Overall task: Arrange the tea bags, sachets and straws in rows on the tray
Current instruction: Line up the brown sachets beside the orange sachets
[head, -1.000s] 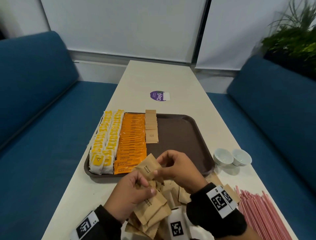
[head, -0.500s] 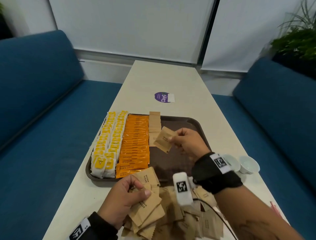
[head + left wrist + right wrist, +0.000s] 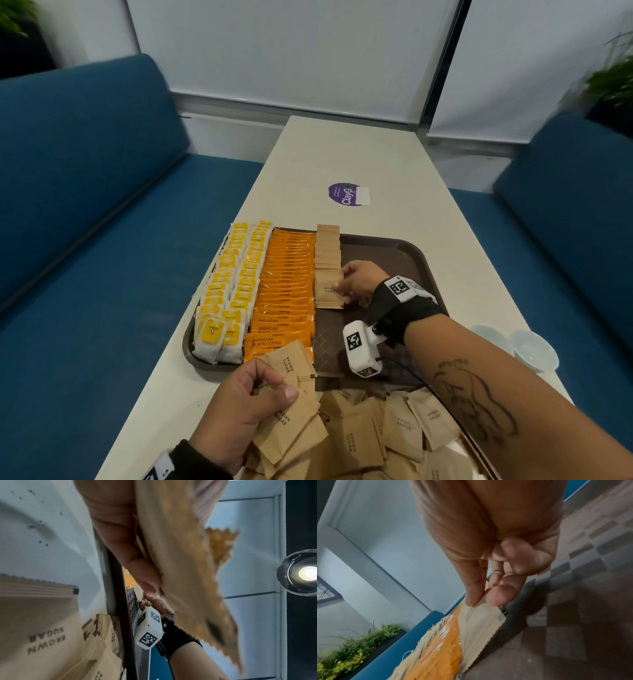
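Pinching one brown sugar sachet (image 3: 328, 291) onto its short row, the right hand (image 3: 359, 281) works beside finished tea bags (image 3: 226, 291) and coffee sachets (image 3: 286, 291), while the left hand (image 3: 239, 411) grips several more above the loose pile (image 3: 376, 438); no straws are on the tray (image 3: 404, 253).

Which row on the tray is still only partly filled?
The brown sugar row, rightmost beside the orange coffee row. It stops where the right hand is; the other rows span the tray.
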Available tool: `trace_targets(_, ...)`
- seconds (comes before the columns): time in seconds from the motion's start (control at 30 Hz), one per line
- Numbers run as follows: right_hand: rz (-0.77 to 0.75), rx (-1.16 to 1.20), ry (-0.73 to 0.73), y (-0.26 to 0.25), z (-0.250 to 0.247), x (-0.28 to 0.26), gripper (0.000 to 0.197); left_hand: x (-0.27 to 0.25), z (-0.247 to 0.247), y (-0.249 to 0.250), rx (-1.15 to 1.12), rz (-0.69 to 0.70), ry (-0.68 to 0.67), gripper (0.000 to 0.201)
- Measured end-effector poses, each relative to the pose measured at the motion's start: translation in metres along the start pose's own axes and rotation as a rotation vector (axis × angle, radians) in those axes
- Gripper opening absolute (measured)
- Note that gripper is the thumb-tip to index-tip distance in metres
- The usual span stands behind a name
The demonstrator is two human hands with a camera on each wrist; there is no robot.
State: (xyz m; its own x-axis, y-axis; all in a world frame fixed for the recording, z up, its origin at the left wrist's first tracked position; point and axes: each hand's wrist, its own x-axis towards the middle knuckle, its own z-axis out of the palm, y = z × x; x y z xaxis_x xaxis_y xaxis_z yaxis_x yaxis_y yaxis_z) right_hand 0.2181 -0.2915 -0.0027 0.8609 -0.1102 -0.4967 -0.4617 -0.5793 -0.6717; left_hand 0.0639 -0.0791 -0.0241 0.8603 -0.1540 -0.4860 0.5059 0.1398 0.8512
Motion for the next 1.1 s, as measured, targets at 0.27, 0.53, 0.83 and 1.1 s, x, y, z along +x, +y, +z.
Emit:
trace_targets(0.27, 0.103, -0.298, 0.046, -0.011, 0.008, 0.023, 0.027, 0.002, 0.005, 0.000, -0.020, -0.004, -0.010, 0.024)
trace_targets(0.53, 0.085, -0.070, 0.032, -0.012, -0.004, 0.006, 0.022, 0.001, 0.004, 0.001, -0.012, 0.032, -0.028, 0.024)
trace_targets(0.83, -0.254, 0.137, -0.060, 0.013, -0.006, -0.110, 0.015, -0.006, 0.015, 0.006, 0.019, 0.129, -0.106, 0.027)
trace_targets(1.1, -0.178, 0.242, -0.160, 0.050, 0.031, -0.155, 0.019, -0.016, 0.027, -0.001, 0.123, 0.201, -0.148, 0.031)
